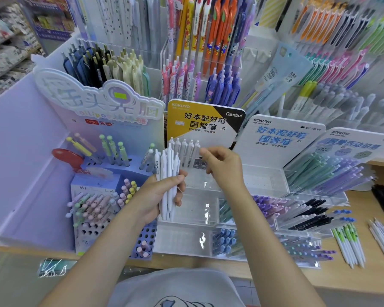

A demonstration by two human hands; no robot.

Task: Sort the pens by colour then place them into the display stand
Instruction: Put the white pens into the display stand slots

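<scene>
Now we hold a bundle of white pens (167, 187) upright in our left hand (157, 199), fingers wrapped round the barrels, just in front of the clear display stand (200, 209). Our right hand (223, 168) hovers just right of the bundle, at the stand's far compartment, where a row of white pens (184, 149) stands below the yellow Kokuyo card (200, 120); its fingers are curled, and we cannot tell whether they pinch anything. Far right on the wooden counter (364, 282) lie loose white pens with green clips (348, 244).
</scene>
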